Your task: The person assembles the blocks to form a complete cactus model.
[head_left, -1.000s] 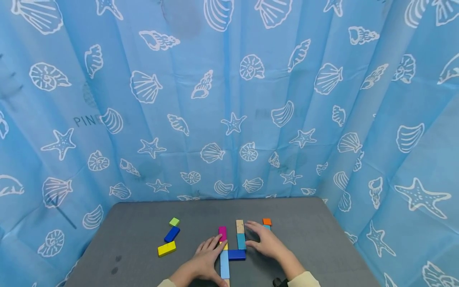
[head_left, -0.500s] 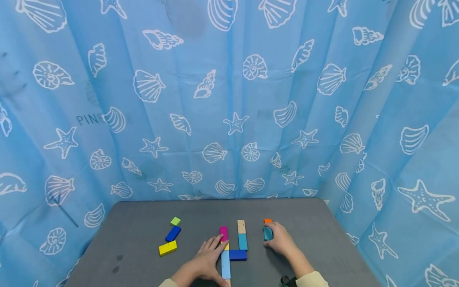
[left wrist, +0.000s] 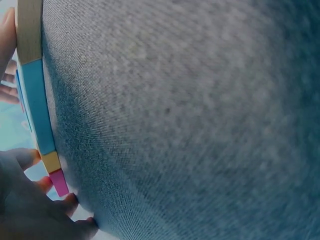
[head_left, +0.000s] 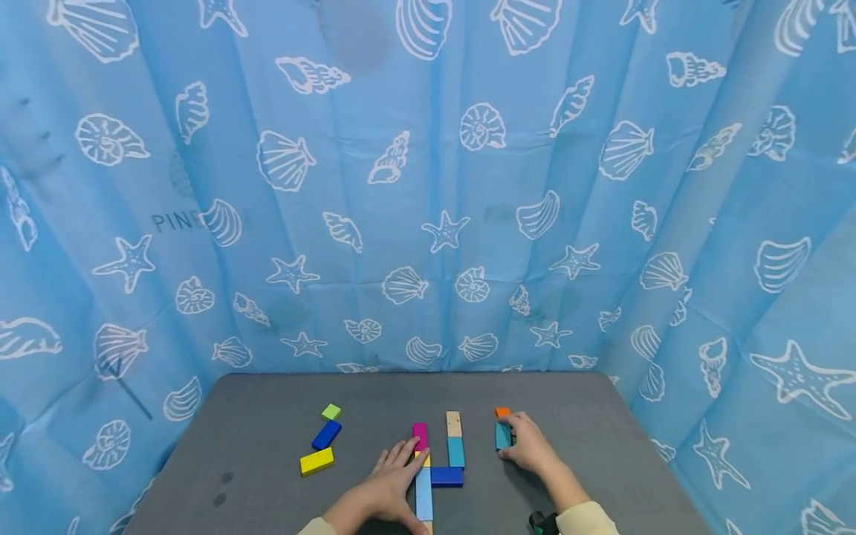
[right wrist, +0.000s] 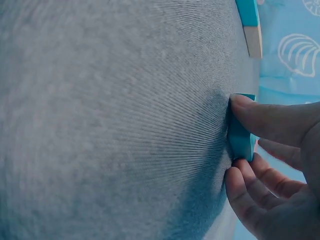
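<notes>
Curtained-off spot, rm type unclear: blue seashell-print curtain (head_left: pixel 428 186) behind & beside grey tbl (head_left: pixel 374 416).

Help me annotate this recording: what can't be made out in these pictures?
Head view: the near-end wooden block, cut off by the bottom edge and partly covered by the left hand.
Head view: part of the orange block, behind the right hand.
Head view: the dark object near its wrist, too small to identify.
Right wrist view: part of the held teal block, covered by that hand.
</notes>
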### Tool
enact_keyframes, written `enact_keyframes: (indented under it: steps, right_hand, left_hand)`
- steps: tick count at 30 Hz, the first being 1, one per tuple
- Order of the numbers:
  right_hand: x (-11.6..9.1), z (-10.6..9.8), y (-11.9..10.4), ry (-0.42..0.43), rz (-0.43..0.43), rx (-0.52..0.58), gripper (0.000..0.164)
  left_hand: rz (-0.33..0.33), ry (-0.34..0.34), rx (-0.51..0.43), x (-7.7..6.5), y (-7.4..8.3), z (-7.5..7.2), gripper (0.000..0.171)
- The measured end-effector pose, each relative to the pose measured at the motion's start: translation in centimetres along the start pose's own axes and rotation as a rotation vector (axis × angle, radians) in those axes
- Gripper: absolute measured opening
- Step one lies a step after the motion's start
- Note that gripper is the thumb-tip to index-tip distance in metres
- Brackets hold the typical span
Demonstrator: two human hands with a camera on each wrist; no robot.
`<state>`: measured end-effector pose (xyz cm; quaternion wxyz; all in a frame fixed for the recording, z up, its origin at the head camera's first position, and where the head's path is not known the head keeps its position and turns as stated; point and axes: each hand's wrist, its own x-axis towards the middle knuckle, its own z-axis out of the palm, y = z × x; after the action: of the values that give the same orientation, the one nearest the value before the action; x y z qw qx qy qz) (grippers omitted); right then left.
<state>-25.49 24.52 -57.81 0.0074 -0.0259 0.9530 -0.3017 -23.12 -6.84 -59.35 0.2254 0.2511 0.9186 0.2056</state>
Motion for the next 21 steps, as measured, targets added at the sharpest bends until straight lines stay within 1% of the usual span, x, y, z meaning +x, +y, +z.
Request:
enact_keyframes:
  steps: [4, 8, 11, 15, 18, 21]
  right_hand:
    - [0.1, -0.1, -0.1, -0.011, 0.008, -0.007, 0.068]
    - [0.1, -0.2, -0.7, -0.006, -0.003, -0.016, 0.068]
    - [0.0, -0.4, -1.2, 0.024, -0.044, -0.017, 0.066]
    - [0.0, -0.4, -1.7, 0.059, -0.096, 0.011, 0.066]
    - [0.0, -0.3, -2.1, 0.087, -0.105, 0.060, 0.067]
    - [0.1, -0.3, -2.3, 0.135, -0.126, 0.067, 0.066]
  left_hand:
    - [-0.016, -0.008, 0.008, 0.2, 0.0, 0.0, 0.121]
    - [-0.029, -0.008, 0.004, 0.3, 0.1, 0.2, 0.120]
    - [-0.023, -0.001, -0.007, 0.3, 0.0, 0.2, 0.121]
    - [-0.008, 0.009, -0.008, 0.3, -0.2, 0.3, 0.121]
    - [-0.006, 0.011, -0.003, 0.2, -0.2, 0.3, 0.121]
    - [-0.010, 0.002, 0.004, 0.2, 0.2, 0.2, 0.120]
